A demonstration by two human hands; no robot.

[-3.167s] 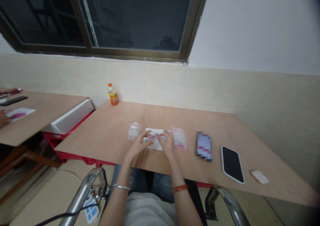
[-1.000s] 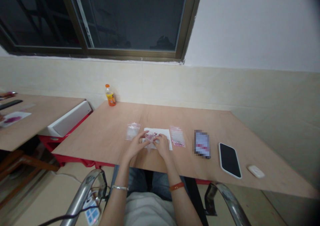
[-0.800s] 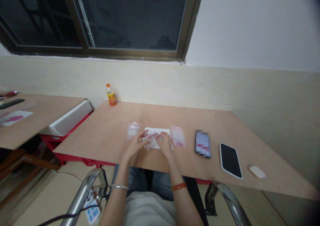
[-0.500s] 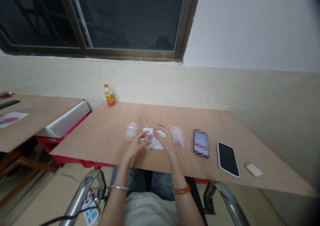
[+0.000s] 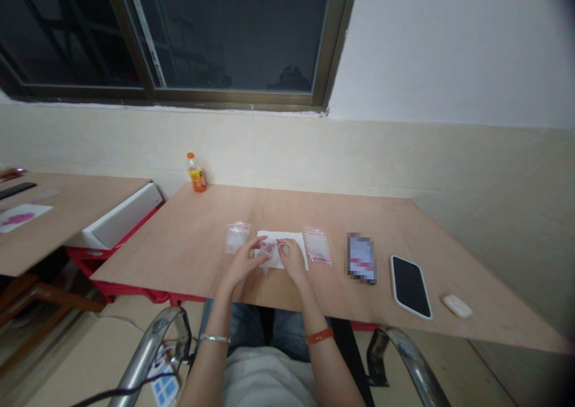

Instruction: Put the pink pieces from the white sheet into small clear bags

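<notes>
My left hand (image 5: 244, 262) curves round a small clear plastic bag (image 5: 267, 249) with something pinkish in it, its side between thumb and fingers. At the bag's right edge, the thumb and fingers of my right hand (image 5: 293, 261) are pinched together; what lies between them is too small to make out. Beneath both hands is a white sheet of paper (image 5: 275, 264). A clear zip bag (image 5: 237, 237) lies left of the sheet. Another zip bag (image 5: 317, 246), with small pinkish contents near its bottom, lies to the right.
Farther right on the table (image 5: 287, 206) are a pixelated phone-like object (image 5: 360, 259), a white-edged dark-screened device (image 5: 410, 287) and a small white case (image 5: 457, 305). An orange-capped drink bottle (image 5: 196, 173) stands at the back left. Metal chair arms (image 5: 146, 356) flank my body.
My right hand has come down and left toward the bag, its raised fingers now folded in. More of the paper's right side shows. The left hand stays almost still.
</notes>
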